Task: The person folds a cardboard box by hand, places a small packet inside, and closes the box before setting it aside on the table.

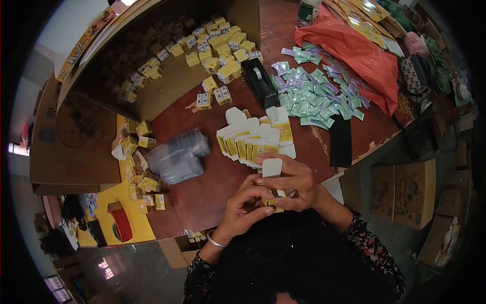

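Note:
Between both hands, close to my body, is a small yellow and white carton with its white end flap standing up. My left hand grips its lower part with thumb and fingers. From the other side my right hand pinches the same carton, its fingers hiding most of the box. Just beyond the hands lies a fanned pile of flattened yellow and white cartons. To their left rests a stack of clear plastic sleeves. Green and purple sachets are heaped at the upper right.
A black tape dispenser stands behind the flat cartons. Many small yellow boxes spill from a large cardboard box. More yellow boxes sit at left. A red plastic bag and a black flat object lie at right.

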### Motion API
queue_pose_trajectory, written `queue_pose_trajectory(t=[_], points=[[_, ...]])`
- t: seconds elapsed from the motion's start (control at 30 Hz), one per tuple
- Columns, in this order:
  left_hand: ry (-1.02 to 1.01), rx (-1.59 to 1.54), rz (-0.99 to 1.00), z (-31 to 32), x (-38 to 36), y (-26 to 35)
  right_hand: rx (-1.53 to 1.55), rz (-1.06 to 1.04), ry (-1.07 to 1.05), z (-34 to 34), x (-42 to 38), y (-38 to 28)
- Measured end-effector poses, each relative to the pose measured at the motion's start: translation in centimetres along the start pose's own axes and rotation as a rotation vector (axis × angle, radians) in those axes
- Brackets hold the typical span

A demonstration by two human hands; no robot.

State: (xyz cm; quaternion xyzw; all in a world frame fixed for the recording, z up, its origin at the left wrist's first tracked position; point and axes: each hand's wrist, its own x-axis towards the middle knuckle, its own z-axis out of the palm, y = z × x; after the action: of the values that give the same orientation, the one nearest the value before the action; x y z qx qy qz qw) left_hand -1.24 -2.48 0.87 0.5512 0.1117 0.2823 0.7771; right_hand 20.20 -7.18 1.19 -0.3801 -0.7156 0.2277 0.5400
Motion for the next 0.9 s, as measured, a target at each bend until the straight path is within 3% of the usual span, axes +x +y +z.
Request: queue_pose_trajectory(t=[0.13, 0.23, 0.3, 0.5, 0.63, 0.9], points=[[0.002, 0.039, 0.119, -0.7, 0.2, -1.1, -0.059, -0.074, -0.065, -0.2, 0.2, 0.0], [0.092, -0.016, 0.181, 0.3, 0.9, -0.7, 0.03, 0.01, 0.007, 0.7, -0.2, -0.2], [0.119, -0.094, 0.146, 0.2, 0.6, -0.8, 0.09, 0.116, 0.025, 0.8, 0.1, -1.0], [0.13, -0.06, 0.141, 0.2, 0.8, -0.6, 0.113, 0.066, -0.027, 0.3, 0.5, -1.1], [0.143, -0.044, 0.141, 0.1, 0.5, -0.9, 0.243, 0.3, -0.009, 0.6, 0.5, -1.9], [0.178, -0.024, 0.046, 0.6, 0.6, -0.1, 0.3, 0.41, 0.066, 0.8, 0.4, -1.8]])
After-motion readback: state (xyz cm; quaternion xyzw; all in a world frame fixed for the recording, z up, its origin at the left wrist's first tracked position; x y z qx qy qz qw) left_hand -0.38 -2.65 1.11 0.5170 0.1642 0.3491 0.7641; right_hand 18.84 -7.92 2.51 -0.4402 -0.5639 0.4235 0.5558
